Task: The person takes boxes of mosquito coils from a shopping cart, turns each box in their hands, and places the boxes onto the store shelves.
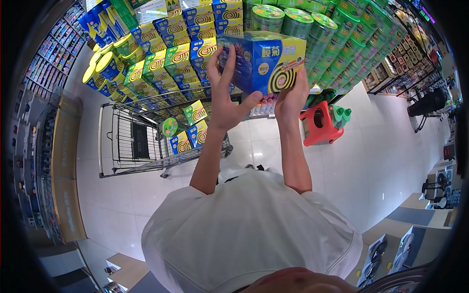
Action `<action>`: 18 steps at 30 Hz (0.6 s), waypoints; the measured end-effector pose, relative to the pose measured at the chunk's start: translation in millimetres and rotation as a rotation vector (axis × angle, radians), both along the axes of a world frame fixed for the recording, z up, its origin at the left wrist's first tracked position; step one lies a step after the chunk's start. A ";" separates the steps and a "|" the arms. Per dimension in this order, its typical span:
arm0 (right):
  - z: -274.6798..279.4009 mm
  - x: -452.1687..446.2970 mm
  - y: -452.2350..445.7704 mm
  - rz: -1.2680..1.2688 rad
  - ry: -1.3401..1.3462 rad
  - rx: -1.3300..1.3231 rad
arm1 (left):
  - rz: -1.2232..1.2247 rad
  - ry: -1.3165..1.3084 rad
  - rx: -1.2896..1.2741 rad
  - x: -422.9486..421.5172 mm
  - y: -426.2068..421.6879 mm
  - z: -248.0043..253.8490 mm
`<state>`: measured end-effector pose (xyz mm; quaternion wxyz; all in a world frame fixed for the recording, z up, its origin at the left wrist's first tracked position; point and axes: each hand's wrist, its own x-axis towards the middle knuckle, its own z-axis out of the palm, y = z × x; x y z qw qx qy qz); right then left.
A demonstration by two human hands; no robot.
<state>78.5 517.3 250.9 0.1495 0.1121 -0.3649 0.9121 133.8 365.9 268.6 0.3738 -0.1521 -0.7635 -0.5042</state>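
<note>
Both of my hands hold a blue and yellow box point(264, 61) with a black spiral on its front, raised before the stacked display. My left hand point(227, 95) lies against the box's left side, its fingers somewhat apart and its thumb under the lower edge. My right hand point(293, 95) grips the lower right corner; part of its fingers is hidden by the box. Behind stand rows of similar boxes point(202, 49) and stacked green tubs point(320, 31).
A metal shopping cart point(139, 139) at the left holds several boxes and a round green tub point(169, 127). Right of my arms, a red stool point(320, 129) stands beside green bottles point(340, 115). Shelving point(66, 166) lines the far left.
</note>
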 end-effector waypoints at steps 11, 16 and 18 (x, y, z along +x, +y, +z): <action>-17.2 -18.0 20.1 0.145 -0.148 -0.169 | 0.202 0.080 -0.173 10.4 33.7 -0.4; -28.6 -22.0 24.1 0.309 -0.206 -0.187 | 0.272 0.104 -0.242 15.2 46.4 2.9; -34.9 -25.9 24.3 0.328 -0.198 -0.192 | 0.281 0.119 -0.256 15.3 48.7 3.1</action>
